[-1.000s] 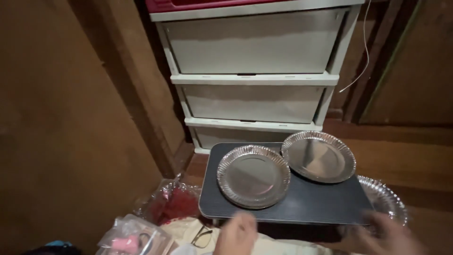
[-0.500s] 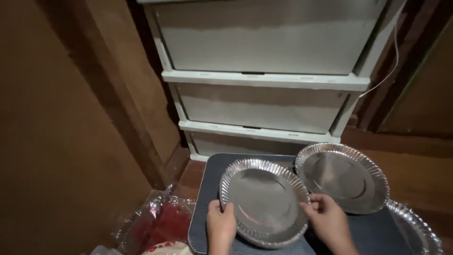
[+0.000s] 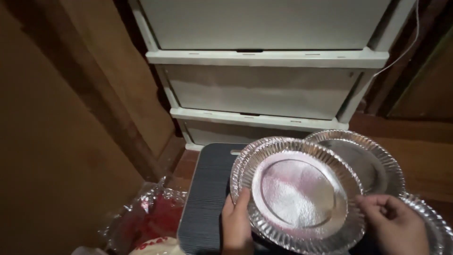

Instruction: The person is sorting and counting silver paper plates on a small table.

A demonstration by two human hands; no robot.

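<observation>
A silver foil plate (image 3: 297, 193) with a fluted rim is tilted up off the dark ribbed board (image 3: 207, 198). My left hand (image 3: 237, 226) grips its left rim, thumb on top. My right hand (image 3: 396, 224) holds its right rim with pinched fingers. The edge of what looks like another plate shows just behind its left side. A second silver plate (image 3: 365, 158) lies on the board behind and to the right, partly covered. Part of a third plate (image 3: 436, 222) shows at the right edge.
A cream plastic drawer unit (image 3: 264, 89) stands right behind the board. A brown wooden wall (image 3: 56, 118) closes the left side. Clear plastic bags with red contents (image 3: 151, 222) lie on the floor at lower left. A white cord (image 3: 406, 47) hangs at upper right.
Both hands reached in, took the nearer plate by its rims and lifted it, tilting it towards me. The camera has moved closer and lower.
</observation>
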